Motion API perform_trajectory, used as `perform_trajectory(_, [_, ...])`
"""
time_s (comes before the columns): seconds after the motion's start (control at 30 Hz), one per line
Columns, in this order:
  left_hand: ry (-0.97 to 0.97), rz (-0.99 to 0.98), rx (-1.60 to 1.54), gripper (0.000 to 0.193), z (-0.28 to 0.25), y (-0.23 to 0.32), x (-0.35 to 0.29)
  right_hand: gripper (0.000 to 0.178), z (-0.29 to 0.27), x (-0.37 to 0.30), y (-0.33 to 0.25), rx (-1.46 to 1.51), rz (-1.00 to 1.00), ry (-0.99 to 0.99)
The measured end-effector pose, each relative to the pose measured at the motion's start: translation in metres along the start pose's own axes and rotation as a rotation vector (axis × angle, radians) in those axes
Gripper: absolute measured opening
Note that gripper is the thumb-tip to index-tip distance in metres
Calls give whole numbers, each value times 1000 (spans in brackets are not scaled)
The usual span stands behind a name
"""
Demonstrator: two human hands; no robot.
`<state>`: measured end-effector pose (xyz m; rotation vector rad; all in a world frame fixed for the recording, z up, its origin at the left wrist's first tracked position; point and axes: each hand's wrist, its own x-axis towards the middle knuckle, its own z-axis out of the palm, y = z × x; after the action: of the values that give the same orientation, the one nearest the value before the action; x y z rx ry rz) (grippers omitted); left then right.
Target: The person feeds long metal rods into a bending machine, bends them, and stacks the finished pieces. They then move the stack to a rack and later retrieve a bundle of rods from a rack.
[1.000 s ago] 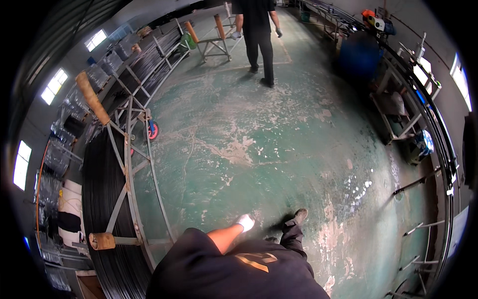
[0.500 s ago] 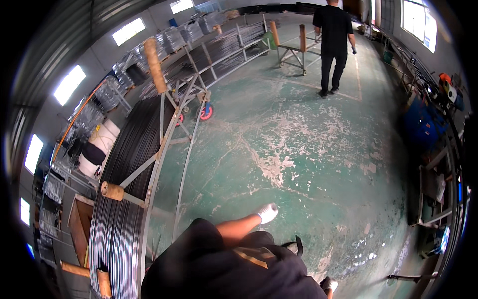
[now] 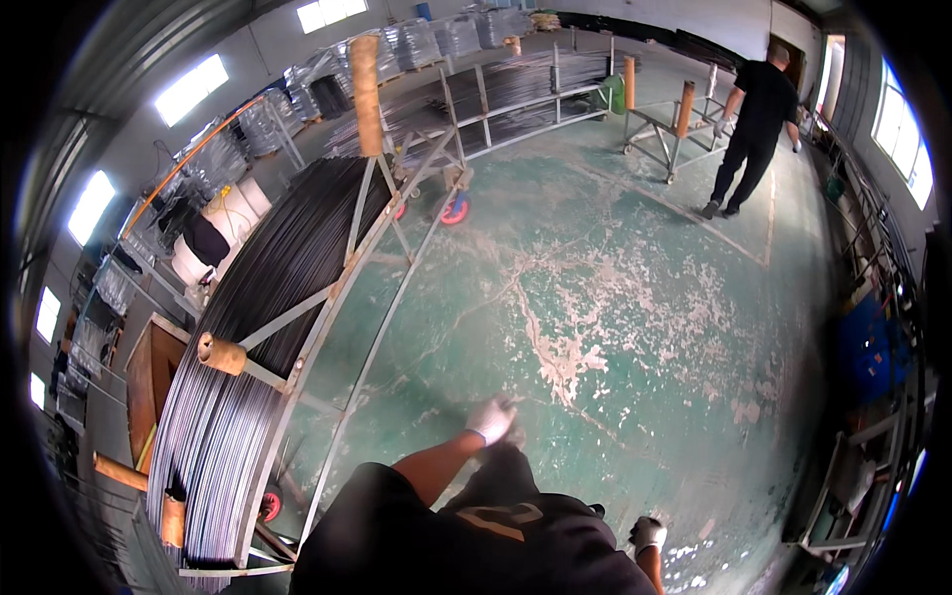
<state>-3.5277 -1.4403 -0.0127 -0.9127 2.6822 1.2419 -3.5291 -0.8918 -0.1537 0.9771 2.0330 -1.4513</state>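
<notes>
My left hand (image 3: 493,420), in a white glove, swings in front of my body above the green floor. Its fingers look curled but are smeared by motion, and I see no object in it. Low on the right, my right hand (image 3: 649,535) wears a white glove with dark finger parts; the fingers are bent inward and nothing shows in them. Neither hand touches anything. To my left stands a metal rack (image 3: 330,315) on red wheels, loaded with long thin dark rods (image 3: 283,248); it is the large thing nearest my left hand.
Brown tubes (image 3: 366,99) sit on the rack's posts. Ahead, a person in dark clothes (image 3: 762,124) walks beside a wheeled frame (image 3: 662,134). Wrapped stacks (image 3: 412,45) line the far left wall. Metal benches (image 3: 848,476) and a blue container (image 3: 873,342) stand along the right.
My view has shifted, so the rack and the person appear farther right at the top. My left hand has moved left in view, and my right hand shows higher. The person has walked onward.
</notes>
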Motion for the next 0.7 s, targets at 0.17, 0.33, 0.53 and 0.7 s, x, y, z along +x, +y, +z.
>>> perform_trajectory(0.17, [429, 43, -82, 41, -87, 9, 154, 15, 42, 58, 49, -256, -89, -230])
perform_trajectory(0.33, [719, 227, -108, 59, -250, 28, 276, 14, 107, 53, -38, -141, 200, -35])
perform_trajectory(0.53, [1120, 270, 38, 70, -424, 53, 383, 16, 205, 30, -158, -237, 56, -98])
perform_trajectory(0.7, [1288, 244, 172, 80, -526, 74, 446, 20, 276, 55, -274, -554, 67, -254])
